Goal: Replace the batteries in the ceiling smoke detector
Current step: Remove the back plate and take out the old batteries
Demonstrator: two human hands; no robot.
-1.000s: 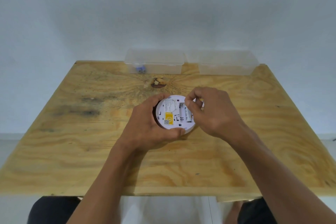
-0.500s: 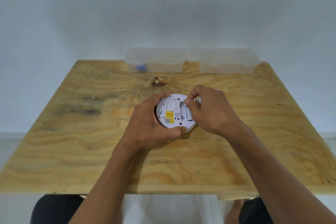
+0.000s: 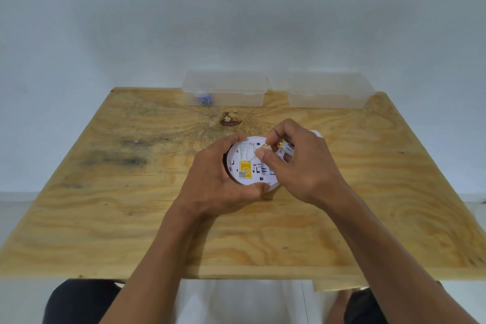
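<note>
Soft even light, faint shadows, slightly blurry, wide-angle bending at edges

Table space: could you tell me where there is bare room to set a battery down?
Free: the table left of the left hand, and right of the right hand. Crowded: around the smoke detector.

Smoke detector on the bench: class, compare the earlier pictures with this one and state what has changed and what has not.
The right hand has drawn a battery up out of the smoke detector; earlier it lay in the bay, now its yellow end is tilted up between the fingers. The left hand still grips the detector's rim. The two clear boxes and the table are unchanged.
</note>
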